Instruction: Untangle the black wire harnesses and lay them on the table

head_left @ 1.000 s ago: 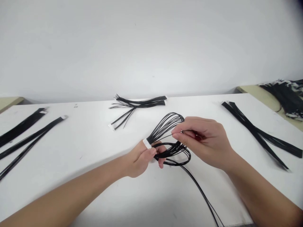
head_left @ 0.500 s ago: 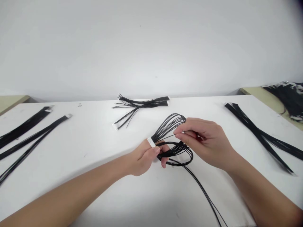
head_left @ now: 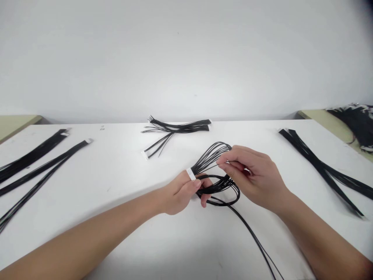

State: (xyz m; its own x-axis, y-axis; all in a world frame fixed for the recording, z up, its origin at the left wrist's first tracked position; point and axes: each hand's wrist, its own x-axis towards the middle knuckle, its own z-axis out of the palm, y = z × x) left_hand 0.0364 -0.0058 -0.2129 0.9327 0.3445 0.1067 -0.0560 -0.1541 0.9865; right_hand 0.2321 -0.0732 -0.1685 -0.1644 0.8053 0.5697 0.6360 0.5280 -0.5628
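A white connector [head_left: 191, 174] with many thin black wires [head_left: 211, 156] is gripped in my left hand [head_left: 186, 193], whose thumb presses beside it. The wires arch away to the right and loop back below. Between thumb and index finger, my right hand [head_left: 250, 177] pinches one black wire drawn out straight from the connector; its other fingers curl near the arched wires. Two or more loose black wires [head_left: 252, 233] trail down to the bottom edge of the view.
On the white table [head_left: 140, 241], black cable bundles lie at the back middle [head_left: 180, 126], at the left [head_left: 43, 171] and at the right [head_left: 320, 167]. A dark cable pile [head_left: 355, 124] rests on a yellowish surface [head_left: 317, 114] at the far right. A wall stands behind.
The whole scene has shifted slightly right in the view. Both hands keep nearly the same hold on the connector and the wire.
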